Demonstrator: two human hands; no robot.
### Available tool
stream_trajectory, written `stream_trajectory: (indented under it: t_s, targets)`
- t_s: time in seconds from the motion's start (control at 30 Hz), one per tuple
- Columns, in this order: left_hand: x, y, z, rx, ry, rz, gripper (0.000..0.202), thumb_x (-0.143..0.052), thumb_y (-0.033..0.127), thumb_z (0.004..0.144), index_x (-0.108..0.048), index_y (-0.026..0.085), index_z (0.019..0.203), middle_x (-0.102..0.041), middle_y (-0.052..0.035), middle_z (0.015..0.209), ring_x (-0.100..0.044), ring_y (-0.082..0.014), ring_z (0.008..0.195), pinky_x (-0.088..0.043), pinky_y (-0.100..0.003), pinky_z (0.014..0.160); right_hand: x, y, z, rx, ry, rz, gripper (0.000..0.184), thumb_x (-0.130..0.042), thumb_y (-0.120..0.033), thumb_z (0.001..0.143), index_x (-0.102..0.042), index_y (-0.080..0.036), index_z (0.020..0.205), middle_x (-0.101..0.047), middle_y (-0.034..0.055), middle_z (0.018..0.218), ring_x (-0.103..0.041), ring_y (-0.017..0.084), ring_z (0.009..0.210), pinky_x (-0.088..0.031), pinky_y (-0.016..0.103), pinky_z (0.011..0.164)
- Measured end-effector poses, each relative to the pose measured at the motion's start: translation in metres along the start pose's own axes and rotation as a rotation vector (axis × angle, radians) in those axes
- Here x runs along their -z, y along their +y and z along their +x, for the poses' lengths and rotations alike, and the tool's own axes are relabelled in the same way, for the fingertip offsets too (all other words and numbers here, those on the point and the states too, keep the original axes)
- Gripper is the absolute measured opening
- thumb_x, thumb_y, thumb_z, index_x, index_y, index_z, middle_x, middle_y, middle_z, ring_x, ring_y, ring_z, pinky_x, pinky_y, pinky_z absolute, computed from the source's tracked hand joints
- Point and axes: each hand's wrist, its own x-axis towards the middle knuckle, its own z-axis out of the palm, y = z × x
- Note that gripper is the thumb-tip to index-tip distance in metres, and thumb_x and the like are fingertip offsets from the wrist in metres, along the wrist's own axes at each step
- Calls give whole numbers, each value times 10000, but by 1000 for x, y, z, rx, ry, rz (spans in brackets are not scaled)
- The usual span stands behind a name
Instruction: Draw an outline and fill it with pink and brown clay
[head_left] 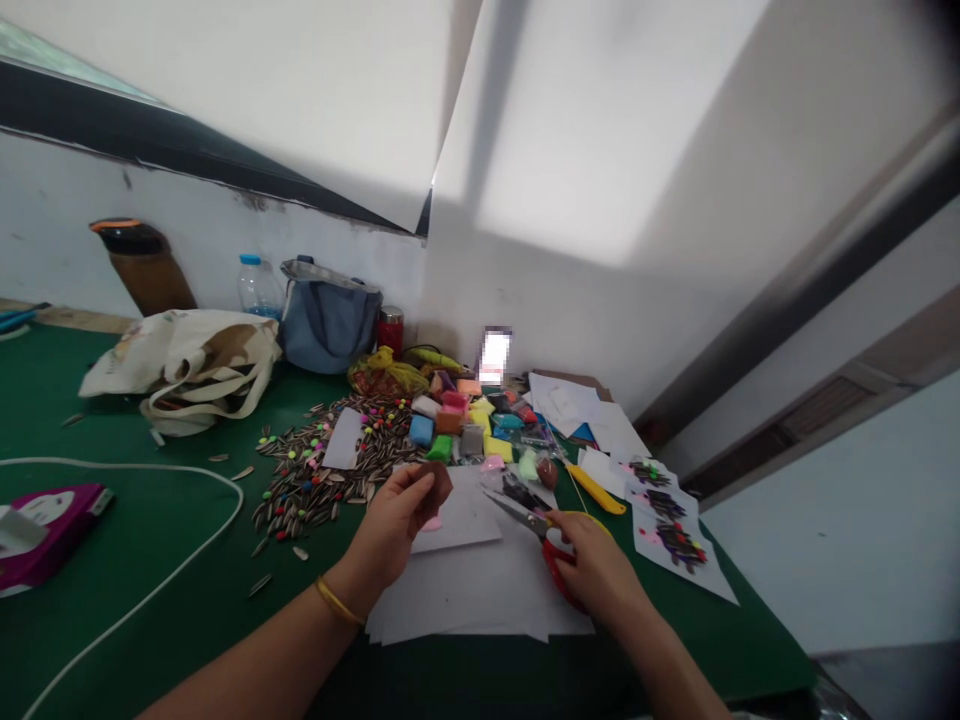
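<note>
My left hand [397, 515] pinches a small brown packet [439, 483], probably modelling clay, above the white paper sheets [472, 590]. A gold bangle circles that wrist. In my right hand [592, 560] is a pair of scissors [559, 565] with red and yellow handles; its blades are parted and point up and left toward the packet, without touching it. Beyond my hands lie several coloured clay packets [470, 438]. A pile of striped sunflower seeds [322, 490] mixed with small coloured balls spreads to the left.
A yellow utility knife [596, 490] lies right of the packets. Sheets decorated with seeds [679, 545] rest near the right table edge. Bags [330, 315], a clear bottle [259, 290] and a lit phone [495, 355] stand at the back. A white cable [172, 560] curves across the left.
</note>
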Motion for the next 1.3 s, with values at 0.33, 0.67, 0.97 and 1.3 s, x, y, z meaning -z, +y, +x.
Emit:
stream_trajectory:
  t_s: [0.33,0.67,0.97,1.3]
  targets:
    - [2,-4,2,22,16,51,250,-771,340,707,-641,195,863,-649,14,766,-587,-104,696,-421,-195,608,18,38,-8,67,-148,-41,576,-547,-130,719,-597,-267,1276,-596,63,1274,-491,276,1206,-349,427,1048]
    - [-1,-5,1,78,-21,135,273,-748,378,730,-608,195,876,-608,19,774,-545,-94,671,-409,-208,624,26,46,-13,-33,-188,115,589,-633,-273,744,-535,-259,1325,-578,87,1273,-534,278,1152,-412,401,999]
    - [-1,-4,2,67,-4,105,284,-773,367,708,-629,191,879,-622,17,762,-551,-92,666,-414,-202,609,46,71,-6,-94,-317,438,560,-562,-504,855,-550,-234,1345,-566,73,1350,-555,272,1186,-447,356,993]
    - [6,11,15,-42,98,-28,350,-843,308,629,-677,185,912,-692,-2,801,-641,-111,747,-448,-174,604,34,107,16,-80,-140,13,622,-607,-346,755,-543,-199,1357,-560,91,1360,-515,295,1227,-379,399,1035]
